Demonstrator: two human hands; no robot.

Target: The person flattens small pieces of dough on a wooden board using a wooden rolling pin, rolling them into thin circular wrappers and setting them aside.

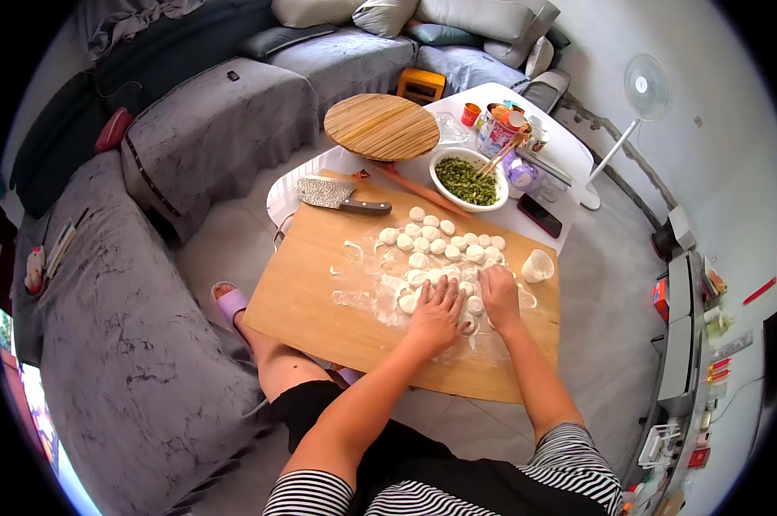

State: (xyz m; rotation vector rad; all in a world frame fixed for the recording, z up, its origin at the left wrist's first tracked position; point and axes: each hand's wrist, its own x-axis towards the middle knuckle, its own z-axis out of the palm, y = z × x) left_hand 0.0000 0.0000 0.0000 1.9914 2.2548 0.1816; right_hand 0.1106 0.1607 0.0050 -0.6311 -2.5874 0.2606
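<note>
White dough pieces (438, 247) around left fingers (441, 289), beside right fingers (493, 282).

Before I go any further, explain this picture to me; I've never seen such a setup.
There is no machine here, just a person's two bare hands. The single picture comes from a camera worn on the head, looking forward and down. The left hand lies spread over small dough pieces on a floured wooden board. The right hand is curled beside it; whether it grips anything is hidden. A cleaver lies toward the board's far left corner. Beyond, on a white table, stands a white bowl of chopped greens.
</note>
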